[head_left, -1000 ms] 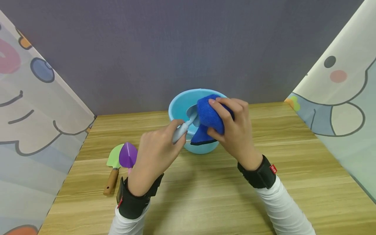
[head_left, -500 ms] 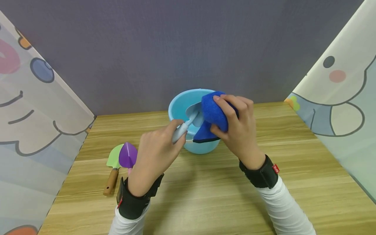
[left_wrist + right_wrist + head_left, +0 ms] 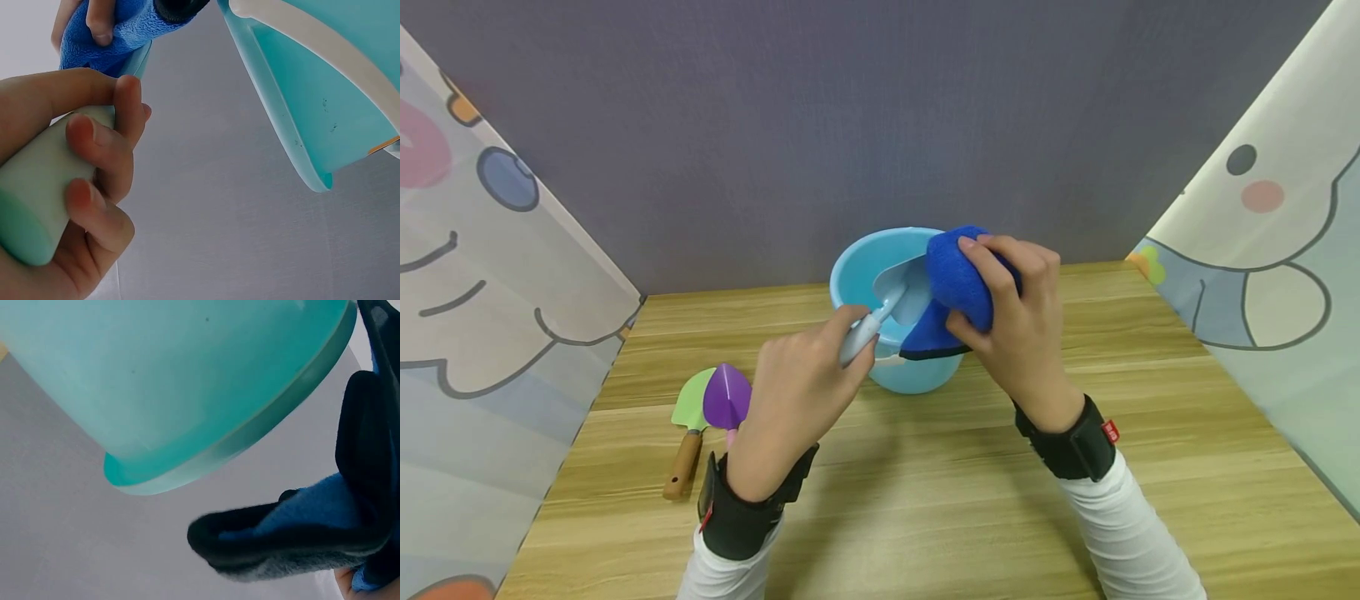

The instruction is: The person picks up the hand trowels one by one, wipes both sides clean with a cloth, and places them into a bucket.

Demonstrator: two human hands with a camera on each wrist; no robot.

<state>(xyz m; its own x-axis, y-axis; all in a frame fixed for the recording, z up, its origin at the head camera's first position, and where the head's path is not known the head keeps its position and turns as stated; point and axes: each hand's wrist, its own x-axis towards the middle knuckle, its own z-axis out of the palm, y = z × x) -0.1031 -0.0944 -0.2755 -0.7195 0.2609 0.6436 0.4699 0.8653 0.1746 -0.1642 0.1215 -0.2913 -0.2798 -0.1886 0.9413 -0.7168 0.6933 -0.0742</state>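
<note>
In the head view, my left hand [image 3: 805,383] grips the handle of a light blue toy shovel [image 3: 908,292]; its curled fingers show round the pale handle [image 3: 47,169] in the left wrist view. Folded in my right hand [image 3: 1018,329] is a blue towel [image 3: 958,279] with a black edge, pressed at the right side of the shovel's blade and hiding part of it. The shovel and towel are above a light blue bucket [image 3: 853,267]. In the right wrist view, the towel's dark-edged fold [image 3: 300,534] hangs beside the bucket's rim.
Left of my left hand, a green-bladed trowel [image 3: 683,450] with a wooden handle lies on the wooden table [image 3: 940,517]. A purple trowel [image 3: 727,396] overlaps it, its handle mostly behind my wrist. A grey wall [image 3: 737,150] stands behind the bucket.
My right hand has slid the towel right and slightly up along the shovel blade, so more of the blade shows. My left hand and the shovel's handle have stayed put.
</note>
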